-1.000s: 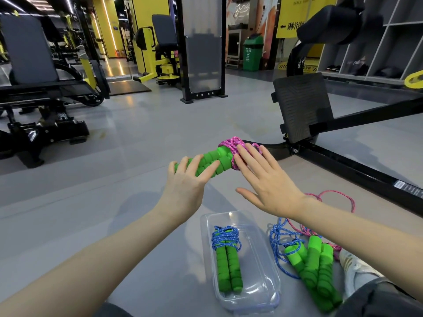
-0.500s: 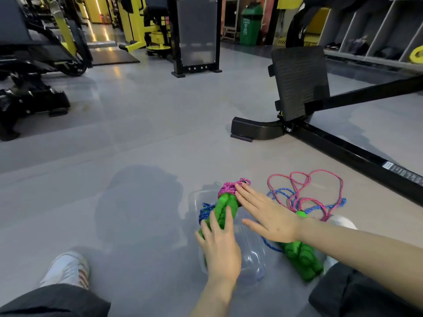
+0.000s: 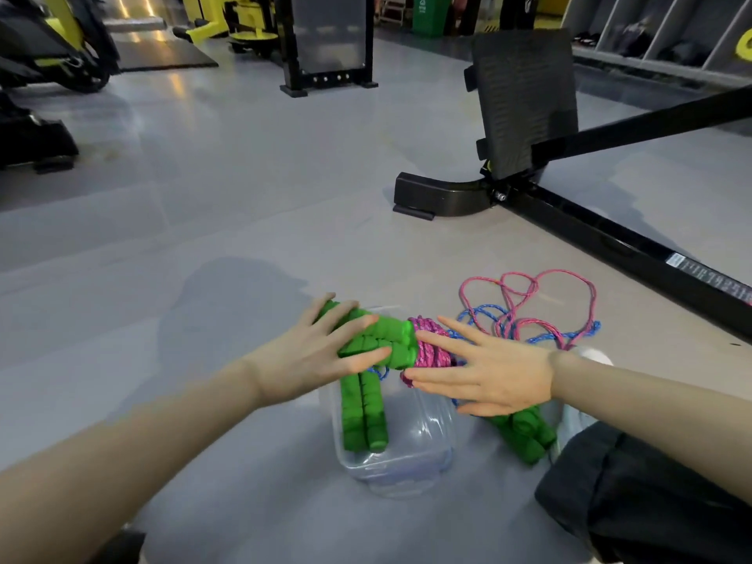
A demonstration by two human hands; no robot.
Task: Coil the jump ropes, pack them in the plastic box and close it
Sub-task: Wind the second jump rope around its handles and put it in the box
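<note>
Head camera showed us two bare hands meeting over one clear plastic box (image 3: 411, 457) on the grey floor. We counted four jump ropes in all. One blue rope was already coiled in the box, its two green handles (image 3: 363, 413) lying side by side along the nine o'clock wall, pointing toward six o'clock. A second rope, the pink bundle (image 3: 429, 348), was wound tight at the end of two more green handles (image 3: 386, 339) and was held crosswise over the box's twelve o'clock end, just above the packed rope.

Our left hand (image 3: 321, 360) lay on those upper handles with its fingers straight and spread, pressing rather than clasping. Our right hand (image 3: 496, 376) was spread the same way, fingertips touching the pink winding from the three o'clock side.

Two ropes lay uncoiled at about two o'clock from the box: one loose pink rope (image 3: 529, 293) and one loose blue rope (image 3: 486, 313), tangled together. Their handles (image 3: 525, 437) sat in a clump just beside the box at three o'clock, partly hidden by our right hand, so we could not count them.

One black machine frame (image 3: 610, 234) ran across the floor at one o'clock.
</note>
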